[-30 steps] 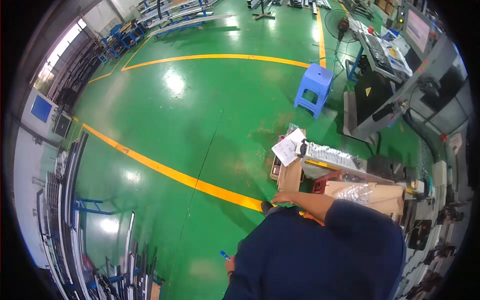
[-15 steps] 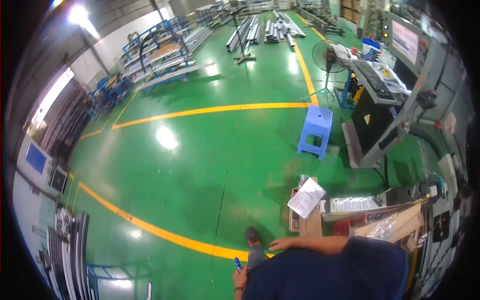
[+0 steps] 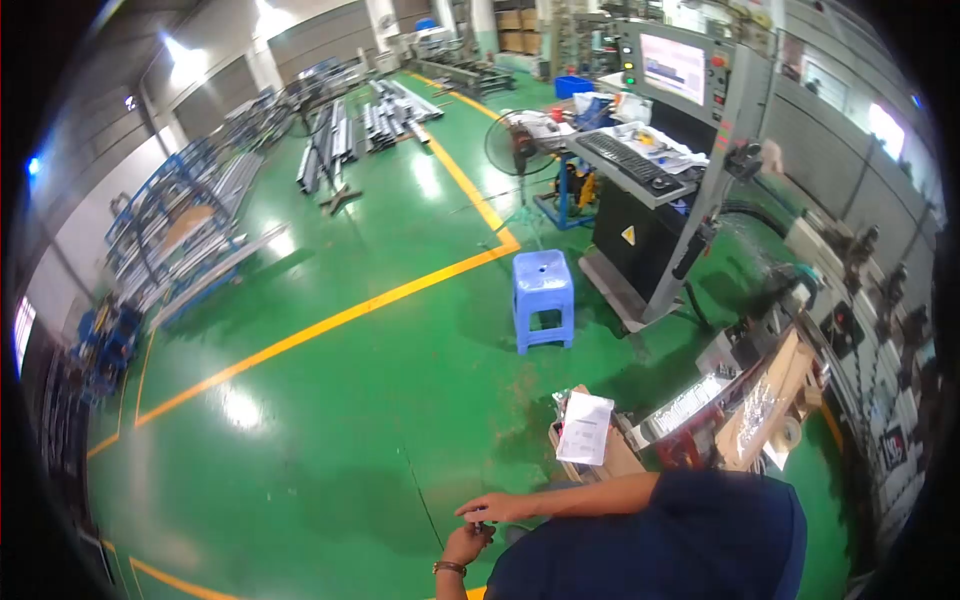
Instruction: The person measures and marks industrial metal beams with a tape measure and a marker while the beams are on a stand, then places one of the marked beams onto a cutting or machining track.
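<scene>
Presently: both hands meet on a small item, low in front of the body

Nearest the camera, the left hand [image 3: 462,545], with a band [image 3: 449,568] at the wrist, has its fingers curled shut around a small dark item [image 3: 481,524]. The right hand [image 3: 497,507] reaches across from the navy sleeve [image 3: 700,520], its fingers fairly straight and their tips on the item's upper end. I cannot tell whether they pinch it or merely touch it. The item sits between the two hands, above the green floor [image 3: 350,420], apparently held close so both can work on it. It is too small to identify.

Just beyond, a printed sheet [image 3: 584,428] lies on a cardboard box [image 3: 612,462], within arm's reach. Beside it a cluttered counter [image 3: 770,400] carries clear bags, and its far end is cut off by the lens edge.

Further out, a blue stool [image 3: 541,297] stands near the control console [image 3: 650,235], probably as the operator's seat. A keyboard [image 3: 625,160] and a lit monitor [image 3: 672,67] sit above, but the screen text is unreadable. A fan [image 3: 513,143] stands to their left. A yellow line [image 3: 330,320] marks the aisle, with metal profiles [image 3: 385,110] stacked on the floor beyond it.
</scene>
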A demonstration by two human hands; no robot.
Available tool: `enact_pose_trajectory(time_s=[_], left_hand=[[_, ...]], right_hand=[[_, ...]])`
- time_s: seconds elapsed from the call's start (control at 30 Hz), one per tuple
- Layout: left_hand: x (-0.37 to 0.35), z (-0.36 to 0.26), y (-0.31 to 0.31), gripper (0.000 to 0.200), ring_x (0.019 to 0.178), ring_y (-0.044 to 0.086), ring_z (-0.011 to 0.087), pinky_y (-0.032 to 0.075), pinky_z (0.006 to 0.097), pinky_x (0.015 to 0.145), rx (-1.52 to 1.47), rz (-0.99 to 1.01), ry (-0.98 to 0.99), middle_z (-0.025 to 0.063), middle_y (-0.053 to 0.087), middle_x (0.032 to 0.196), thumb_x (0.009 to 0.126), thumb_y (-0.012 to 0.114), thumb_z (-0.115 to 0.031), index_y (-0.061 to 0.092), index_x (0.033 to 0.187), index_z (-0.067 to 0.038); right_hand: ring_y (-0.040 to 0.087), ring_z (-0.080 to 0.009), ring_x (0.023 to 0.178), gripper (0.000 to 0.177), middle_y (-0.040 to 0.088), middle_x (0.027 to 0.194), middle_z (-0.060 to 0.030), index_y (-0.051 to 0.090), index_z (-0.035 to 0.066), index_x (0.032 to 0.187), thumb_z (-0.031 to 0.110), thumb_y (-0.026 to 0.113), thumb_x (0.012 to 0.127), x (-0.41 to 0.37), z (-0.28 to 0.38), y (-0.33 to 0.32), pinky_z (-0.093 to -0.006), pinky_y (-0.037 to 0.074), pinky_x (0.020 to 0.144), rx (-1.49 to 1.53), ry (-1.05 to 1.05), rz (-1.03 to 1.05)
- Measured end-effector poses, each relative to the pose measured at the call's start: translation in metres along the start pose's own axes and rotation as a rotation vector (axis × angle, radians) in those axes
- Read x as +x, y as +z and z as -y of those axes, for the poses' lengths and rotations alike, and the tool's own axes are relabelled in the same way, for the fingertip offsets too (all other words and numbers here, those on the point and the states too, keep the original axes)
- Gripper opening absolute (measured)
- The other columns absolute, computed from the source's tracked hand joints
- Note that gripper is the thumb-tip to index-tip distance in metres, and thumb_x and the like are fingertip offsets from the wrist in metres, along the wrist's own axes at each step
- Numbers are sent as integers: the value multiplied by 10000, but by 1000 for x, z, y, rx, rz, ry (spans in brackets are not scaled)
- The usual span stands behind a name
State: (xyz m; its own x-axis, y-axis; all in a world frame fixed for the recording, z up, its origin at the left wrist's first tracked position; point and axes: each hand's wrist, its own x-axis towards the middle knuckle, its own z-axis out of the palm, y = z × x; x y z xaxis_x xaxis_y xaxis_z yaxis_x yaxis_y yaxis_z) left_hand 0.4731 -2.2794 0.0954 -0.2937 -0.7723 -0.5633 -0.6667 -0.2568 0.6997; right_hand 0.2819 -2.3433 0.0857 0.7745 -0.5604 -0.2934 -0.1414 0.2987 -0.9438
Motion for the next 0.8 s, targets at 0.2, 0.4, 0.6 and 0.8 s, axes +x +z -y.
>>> enact_pose_trajectory(time_s=[0.2, 0.4, 0.6, 0.8], left_hand=[[127, -83, -26, 398, 695, 709, 195, 558, 336, 682, -83, 178, 90, 98, 761, 842, 958, 650, -418, 729, 1039, -36], [240, -173, -50, 441, 770, 703, 200, 547, 358, 726, 147, 243, 340, 92, 736, 892, 971, 643, -442, 706, 1097, -24], [347, -264, -69, 454, 978, 704, 241, 545, 357, 867, 151, 156, 483, 161, 741, 1070, 937, 707, -384, 691, 1179, 0], [464, -349, -68, 498, 1045, 698, 271, 544, 377, 890, 175, 263, 592, 195, 689, 1213, 930, 711, -387, 650, 1267, -27]], right_hand=[[593, -250, 1171, 830, 617, 1319, -97, 413, 88, 1540, 577, 677, 924, -30, 12, -109, -420, 533, 912, 330, 219, -476], [585, -206, 1178, 583, 639, 1288, -66, 619, 125, 1360, 560, 613, 972, -31, 5, -231, -397, 502, 915, 564, 199, -403], [660, -181, 1008, 398, 713, 1065, -31, 674, 102, 1095, 480, 581, 1012, -64, 49, -371, -364, 534, 836, 627, -33, -855], [719, -215, 789, 367, 723, 874, -91, 638, 89, 929, 446, 598, 1005, -156, 43, -415, -374, 568, 717, 889, -162, -1241]])
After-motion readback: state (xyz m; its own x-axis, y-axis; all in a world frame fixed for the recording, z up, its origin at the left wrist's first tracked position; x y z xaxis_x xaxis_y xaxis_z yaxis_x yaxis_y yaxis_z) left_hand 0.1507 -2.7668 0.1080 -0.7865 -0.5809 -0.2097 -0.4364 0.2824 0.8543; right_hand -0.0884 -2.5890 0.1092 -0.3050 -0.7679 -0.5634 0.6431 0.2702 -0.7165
